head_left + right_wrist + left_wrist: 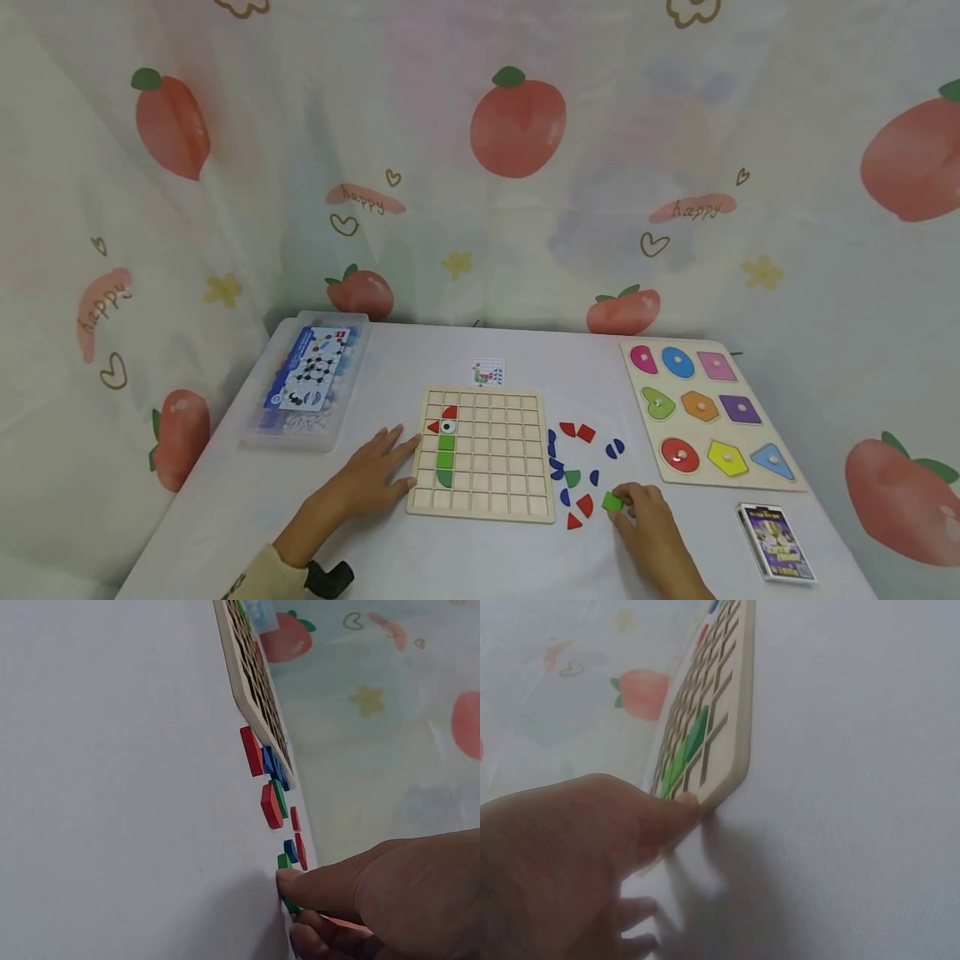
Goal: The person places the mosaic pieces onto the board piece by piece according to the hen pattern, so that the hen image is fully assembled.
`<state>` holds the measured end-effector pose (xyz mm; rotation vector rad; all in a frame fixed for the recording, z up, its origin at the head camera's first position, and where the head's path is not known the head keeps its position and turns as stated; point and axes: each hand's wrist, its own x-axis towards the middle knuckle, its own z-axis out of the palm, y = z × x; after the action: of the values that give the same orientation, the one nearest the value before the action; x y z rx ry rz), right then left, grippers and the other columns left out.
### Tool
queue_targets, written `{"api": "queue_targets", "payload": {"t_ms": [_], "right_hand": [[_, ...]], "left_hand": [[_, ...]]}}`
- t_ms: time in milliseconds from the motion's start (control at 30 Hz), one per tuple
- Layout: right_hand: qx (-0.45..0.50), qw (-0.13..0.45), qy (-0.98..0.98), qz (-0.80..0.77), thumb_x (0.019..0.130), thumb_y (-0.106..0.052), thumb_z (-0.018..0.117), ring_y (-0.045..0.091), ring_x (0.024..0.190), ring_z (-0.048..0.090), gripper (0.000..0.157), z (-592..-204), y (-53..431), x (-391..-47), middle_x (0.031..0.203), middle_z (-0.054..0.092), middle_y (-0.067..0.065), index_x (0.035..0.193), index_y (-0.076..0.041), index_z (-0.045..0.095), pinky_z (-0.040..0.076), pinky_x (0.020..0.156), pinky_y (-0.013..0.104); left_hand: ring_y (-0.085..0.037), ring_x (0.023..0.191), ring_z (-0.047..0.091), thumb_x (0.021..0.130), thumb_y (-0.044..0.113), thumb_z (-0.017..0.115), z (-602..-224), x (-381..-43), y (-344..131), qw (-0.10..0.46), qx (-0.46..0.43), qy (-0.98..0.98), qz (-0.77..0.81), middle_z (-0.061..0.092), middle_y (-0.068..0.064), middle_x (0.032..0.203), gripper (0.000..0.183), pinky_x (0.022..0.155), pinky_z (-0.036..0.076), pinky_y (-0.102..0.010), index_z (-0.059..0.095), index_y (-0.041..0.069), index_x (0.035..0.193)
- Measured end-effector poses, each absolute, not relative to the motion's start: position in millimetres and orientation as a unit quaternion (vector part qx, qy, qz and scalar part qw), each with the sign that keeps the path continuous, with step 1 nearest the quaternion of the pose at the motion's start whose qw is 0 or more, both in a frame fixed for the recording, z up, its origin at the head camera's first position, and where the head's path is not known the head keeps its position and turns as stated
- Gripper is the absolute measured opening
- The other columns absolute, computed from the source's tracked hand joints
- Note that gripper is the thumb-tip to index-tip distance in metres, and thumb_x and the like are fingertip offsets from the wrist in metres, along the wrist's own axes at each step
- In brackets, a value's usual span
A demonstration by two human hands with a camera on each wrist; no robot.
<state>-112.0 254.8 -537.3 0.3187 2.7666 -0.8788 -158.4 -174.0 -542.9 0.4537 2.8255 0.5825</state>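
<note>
A wooden grid board (pixel 491 467) lies in the middle of the table. Down its left side run a red quarter piece (pixel 450 412), a red triangle (pixel 433 427), a white eye piece (pixel 447 427), green squares (pixel 446 459) and a green quarter piece (pixel 445 478). My left hand (pixel 371 479) rests at the board's left edge, fingers spread, with the thumb near the lower corner. To the right of the board, my right hand (pixel 648 521) pinches a green square block (pixel 612 502) between thumb and fingers, close over the table.
Loose red, blue and green pieces (pixel 585 504) lie between board and right hand. A small pattern card (pixel 487 372) sits behind the board. At the back left is a clear plastic box (pixel 311 383); on the right are a shape puzzle (pixel 705 458) and a card box (pixel 776 542).
</note>
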Motion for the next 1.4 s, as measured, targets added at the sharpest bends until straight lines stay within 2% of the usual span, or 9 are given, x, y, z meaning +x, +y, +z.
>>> {"api": "queue_targets", "payload": {"t_ms": [200,567,733,867,1133,1400], "right_hand": [[0.092,0.088,0.947,-0.296,0.1,-0.002,0.068,0.031,0.111,0.06,0.026,-539.2,255.5,-121.4,0.118,0.056,0.017,0.125,0.001,0.064,0.054,0.106,0.057],[0.057,0.047,0.946,-0.316,0.102,-0.004,0.067,0.029,0.11,0.063,0.029,-541.1,247.6,-143.2,0.12,0.057,0.02,0.129,0.004,0.062,0.056,0.104,0.054],[0.037,0.023,0.945,-0.324,0.1,-0.002,0.067,0.029,0.108,0.065,0.03,-537.3,222.8,-147.5,0.12,0.057,0.02,0.129,0.004,0.062,0.059,0.1,0.05],[0.002,0.017,0.945,-0.327,0.099,-0.002,0.07,0.023,0.105,0.066,0.03,-536.9,195.9,-147.8,0.12,0.058,0.016,0.128,0.002,0.064,0.061,0.096,0.044],[-0.067,0.03,0.938,-0.338,0.098,-0.008,0.075,0.014,0.098,0.057,0.025,-538.0,141.9,-145.8,0.115,0.06,0.005,0.122,-0.007,0.069,0.058,0.087,0.033],[-0.126,0.038,0.934,-0.332,0.098,-0.011,0.075,0.014,0.102,0.058,0.027,-532.4,101.3,-143.9,0.115,0.06,0.002,0.125,-0.008,0.069,0.058,0.092,0.036]], "left_hand": [[-0.044,0.16,0.024,0.102,0.041,0.066,-543.3,-157.5,-174.8,0.107,0.157,0.961,0.2,0.031,-0.016,0.172,0.068,0.125,0.028,-0.063,0.044,0.022,0.163],[-0.043,0.16,0.023,0.101,0.042,0.067,-541.2,-158.2,-174.7,0.11,0.154,0.96,0.208,0.031,-0.014,0.172,0.068,0.125,0.027,-0.064,0.044,0.023,0.162],[-0.044,0.16,0.024,0.101,0.041,0.067,-542.0,-159.2,-174.3,0.108,0.154,0.96,0.206,0.031,-0.015,0.172,0.068,0.125,0.027,-0.065,0.044,0.023,0.162],[-0.044,0.16,0.024,0.101,0.04,0.067,-541.4,-157.8,-173.7,0.109,0.153,0.961,0.205,0.031,-0.015,0.172,0.068,0.125,0.028,-0.065,0.044,0.022,0.162],[-0.045,0.159,0.024,0.102,0.039,0.067,-538.1,-155.4,-173.2,0.109,0.152,0.96,0.21,0.031,-0.017,0.172,0.067,0.125,0.028,-0.065,0.045,0.022,0.162],[-0.045,0.16,0.023,0.102,0.039,0.068,-535.7,-154.5,-172.1,0.11,0.151,0.96,0.21,0.03,-0.016,0.172,0.068,0.125,0.028,-0.065,0.044,0.022,0.163]]}}
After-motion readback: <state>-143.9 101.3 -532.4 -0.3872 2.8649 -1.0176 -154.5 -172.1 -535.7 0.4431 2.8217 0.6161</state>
